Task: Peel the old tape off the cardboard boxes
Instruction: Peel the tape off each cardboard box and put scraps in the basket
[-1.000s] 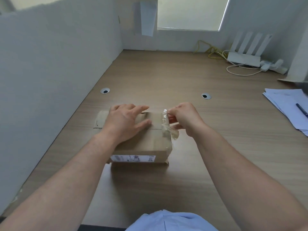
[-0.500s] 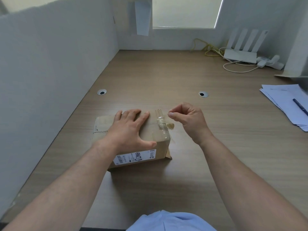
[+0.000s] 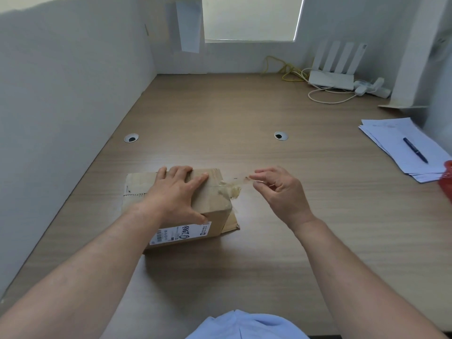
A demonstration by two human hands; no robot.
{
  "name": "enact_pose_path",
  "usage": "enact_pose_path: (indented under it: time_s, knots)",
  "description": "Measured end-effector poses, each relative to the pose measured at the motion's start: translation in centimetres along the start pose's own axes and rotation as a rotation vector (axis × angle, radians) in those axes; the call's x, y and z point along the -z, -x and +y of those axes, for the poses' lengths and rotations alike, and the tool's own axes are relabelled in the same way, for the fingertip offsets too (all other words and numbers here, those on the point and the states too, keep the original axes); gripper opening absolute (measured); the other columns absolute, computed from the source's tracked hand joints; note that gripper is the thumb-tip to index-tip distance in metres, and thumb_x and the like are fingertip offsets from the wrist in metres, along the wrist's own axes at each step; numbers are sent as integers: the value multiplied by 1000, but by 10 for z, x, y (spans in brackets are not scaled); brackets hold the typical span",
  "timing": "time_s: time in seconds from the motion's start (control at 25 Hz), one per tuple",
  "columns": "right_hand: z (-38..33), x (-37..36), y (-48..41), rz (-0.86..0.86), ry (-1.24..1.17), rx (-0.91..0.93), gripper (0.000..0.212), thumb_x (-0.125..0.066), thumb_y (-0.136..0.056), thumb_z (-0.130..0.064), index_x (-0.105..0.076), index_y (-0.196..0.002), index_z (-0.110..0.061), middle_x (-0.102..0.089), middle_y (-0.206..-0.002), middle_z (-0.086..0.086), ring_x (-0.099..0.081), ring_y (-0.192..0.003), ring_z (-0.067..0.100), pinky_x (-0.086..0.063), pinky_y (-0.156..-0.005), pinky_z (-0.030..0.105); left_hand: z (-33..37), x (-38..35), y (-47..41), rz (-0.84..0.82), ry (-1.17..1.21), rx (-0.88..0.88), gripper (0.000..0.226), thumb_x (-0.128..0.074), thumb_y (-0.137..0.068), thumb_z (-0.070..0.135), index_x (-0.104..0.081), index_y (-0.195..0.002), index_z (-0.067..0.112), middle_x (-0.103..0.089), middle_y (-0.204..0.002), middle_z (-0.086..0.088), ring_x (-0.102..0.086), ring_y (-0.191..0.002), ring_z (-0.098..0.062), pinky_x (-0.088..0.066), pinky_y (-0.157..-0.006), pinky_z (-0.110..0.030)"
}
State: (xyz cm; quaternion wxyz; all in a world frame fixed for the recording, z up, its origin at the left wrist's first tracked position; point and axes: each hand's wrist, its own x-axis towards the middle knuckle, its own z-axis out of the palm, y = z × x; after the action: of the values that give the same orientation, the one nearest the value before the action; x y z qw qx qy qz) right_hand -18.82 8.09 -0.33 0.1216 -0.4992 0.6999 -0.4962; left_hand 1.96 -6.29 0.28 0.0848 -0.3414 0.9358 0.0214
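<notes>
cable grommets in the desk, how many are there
2. One cable grommet lies beyond the left end of the cardboard box; the other lies beyond the right hand, which pinches the tape. Any under the box would be hidden.

We log: small brown cardboard box [image 3: 214, 200] matt, scuffed; clear crinkled plastic tape strip [image 3: 231, 189] glossy; pale wood-grain laminate desk [image 3: 220, 113] smooth, matt; white paper stack [image 3: 389, 135] matt.

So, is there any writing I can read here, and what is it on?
"5552", as best I can tell: large dark characters on the white label on the cardboard box.
Barcode and fine print on that label: too small to read.
Faint marks on the papers: too blurred to read.
</notes>
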Motion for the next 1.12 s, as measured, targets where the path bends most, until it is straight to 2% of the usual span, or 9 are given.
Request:
enact_pose_path:
  time_s: [0.12, 0.2, 0.32, 0.48, 0.6, 0.76, 0.84, 0.96, 1.12]
  knots:
    - [5, -3, 5, 77, 181, 110, 41, -72, -81, -11, -63, -121, -11, -62, -99, -1, -52, -57, 9, -45, -72, 22, 7, 12, -5, 105, 73, 10, 118, -42, -46, 92, -14, -149, 42, -22, -151, -5, -15, -138, -24, -8, -114, -43]
    - [7, -4, 9, 145, 178, 36, 61, -72, -82, -18, -46, -137, -7, -62, -100, -1, -50, -56, 3, -44, -74, 21, 13, 17, -9, 152, 114, 1, 117, -41, -44, 92, -15, -148, 44, -24, -149, -4, -16, -136, -22, -11, -113, -42]
    - [14, 4, 19, 157, 134, 14, 74, -73, -81, -26, -36, -142, -5, -63, -98, 0, -53, -59, 1, -49, -71, 27, 22, 14, -11, 171, 116, -7, 116, -41, -45, 92, -16, -147, 45, -24, -149, -4, -15, -135, -21, -9, -114, -42]
    - [24, 23, 33, -23, 184, 90, 68, -82, -68, -23, -48, -125, -13, -55, -101, -4, -58, -58, 7, -53, -62, 29, 54, 16, -26, 182, 177, -46, 116, -40, -44, 93, -16, -147, 45, -24, -149, -4, -15, -135, -21, -10, -113, -41]
    - [33, 41, 38, 54, 216, 61, 48, -78, -71, -9, -55, -113, -10, -54, -93, -5, -56, -59, 7, -50, -64, 26, 82, 15, -40, 144, 163, -84, 116, -40, -44, 92, -15, -147, 45, -23, -150, -4, -14, -136, -21, -9, -112, -40]
    - [45, 79, 46, 70, 290, 158, 11, -74, -76, -4, -66, -81, -8, -60, -77, -2, -49, -65, 6, -46, -61, 25, 119, 13, -56, 126, 154, -136, 115, -42, -46, 90, -18, -148, 43, -24, -149, -4, -14, -135, -21, -9, -112, -39]
    - [51, 102, 49, 63, 260, 65, 8, -73, -78, -7, -67, -73, -10, -61, -71, -5, -51, -65, 9, -46, -61, 27, 142, 11, -62, 121, 141, -183, 114, -44, -47, 90, -17, -148, 43, -23, -149, -4, -14, -135, -21, -9, -112, -39]
    - [60, 139, 44, 131, 26, -232, 15, -71, -79, -11, -64, -67, -16, -58, -58, -13, -55, -56, 8, -51, -61, 34, 176, 2, -65, 119, 122, -267, 112, -45, -49, 89, -16, -147, 44, -23, -148, -3, -15, -135, -23, -8, -114, -40]
    - [71, 159, 34, 236, 145, -336, 7, -65, -83, -11, -59, -84, -15, -54, -67, -12, -60, -69, 19, -52, -72, 39, 220, -12, -66, 147, 123, -348, 111, -43, -49, 90, -16, -146, 45, -22, -145, -2, -13, -132, -20, -8, -113, -40]
